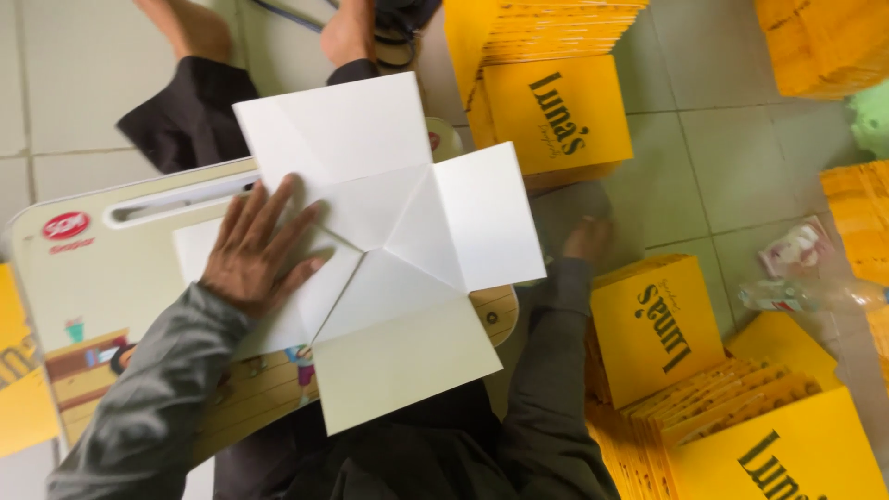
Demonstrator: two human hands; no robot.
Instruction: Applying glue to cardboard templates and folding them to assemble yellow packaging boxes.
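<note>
I see the left hand (255, 245) lying flat, fingers spread and open, palm down on the white unfolded cardboard box blank (389, 245); it presses the left flap of the blank and grips nothing. The blank, with its 4 flaps spread out like a cross, lies on the small cream lap desk with a cartoon print (93, 306), and it covers the right part of this desk. The right hand (585, 239) is just right of the blank, lower than its right flap and partly blurred; I cannot tell if it is open or closed, and it does not touch the blank as far as I can see. Right of the blank, near the right hand, a stack of flat yellow cardboard boxes with black print (653, 329) lies on the grey tiled floor (722, 176). Above the blank a second yellow stack (556, 111) stands. Behind the blank's top edge, another person's bare feet (347, 37) rest on the floor.
</note>
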